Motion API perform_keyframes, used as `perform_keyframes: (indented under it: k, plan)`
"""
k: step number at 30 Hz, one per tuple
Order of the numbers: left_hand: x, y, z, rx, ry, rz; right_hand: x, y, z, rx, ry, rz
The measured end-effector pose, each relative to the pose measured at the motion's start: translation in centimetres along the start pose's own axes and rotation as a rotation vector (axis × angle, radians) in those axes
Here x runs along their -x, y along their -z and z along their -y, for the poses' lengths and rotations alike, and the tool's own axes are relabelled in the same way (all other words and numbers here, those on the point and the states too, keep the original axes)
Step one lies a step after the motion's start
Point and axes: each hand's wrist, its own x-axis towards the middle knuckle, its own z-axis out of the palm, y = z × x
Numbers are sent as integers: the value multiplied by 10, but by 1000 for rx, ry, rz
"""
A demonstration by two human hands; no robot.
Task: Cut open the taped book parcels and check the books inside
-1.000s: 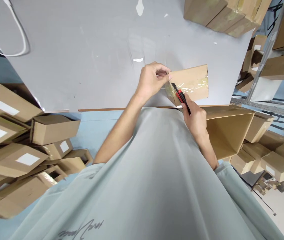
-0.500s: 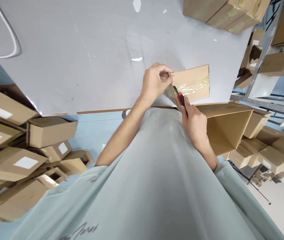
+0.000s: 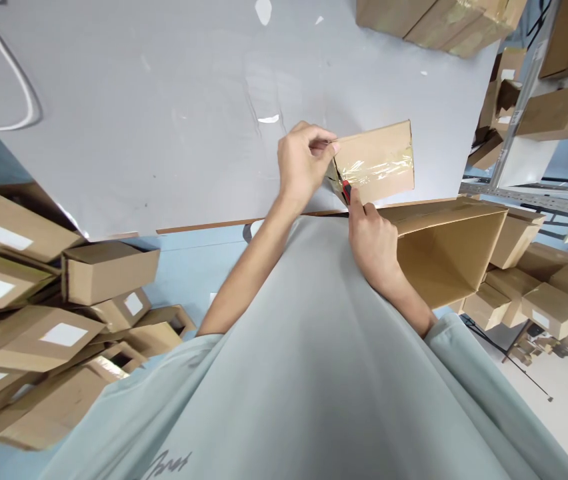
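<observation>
A small cardboard box point(image 3: 377, 153) with clear, shiny tape lies near the front edge of the grey table point(image 3: 204, 153). My left hand point(image 3: 301, 160) pinches the box's upper left corner between thumb and fingers. In my right hand point(image 3: 374, 240) is a red and black utility knife point(image 3: 347, 191), gripped with the index finger stretched along it. The knife's tip is at the taped left end of the box, just below my left thumb. A dark gap runs along that end. How far the blade goes in is hidden.
Taped boxes point(image 3: 439, 27) stand at the table's far right. A large open carton point(image 3: 444, 257) is below the table edge, right of my body. Several labelled boxes point(image 3: 64, 333) are piled at the left. Shelving point(image 3: 524, 113) with boxes lines the right. A white cable point(image 3: 19, 80) lies at upper left.
My right hand with the knife has moved left and slightly up against the box's left end. A dark gap now shows there. The left hand keeps its pinch. The whole view has shifted slightly.
</observation>
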Motion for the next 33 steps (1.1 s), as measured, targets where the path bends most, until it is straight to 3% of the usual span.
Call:
perform_keyframes:
  k: [4,9,18,25,29,33]
  plan:
    - [5,-7,-7,-4,27,37,11,11,0,79,-32,101]
    - [16,-18,-16,-63,40,-48,13,22,-2,171,-2,188]
    - [15,-21,-12,-145,32,-108,21,22,-20,138,73,224]
    - [15,-19,-7,-154,49,-112,9,20,-11,42,155,348]
    - [5,-10,-4,-162,46,-83,33,30,-37,-66,171,209]
    - [9,-7,-20,-244,-35,-61,33,20,-91,-164,-54,-50]
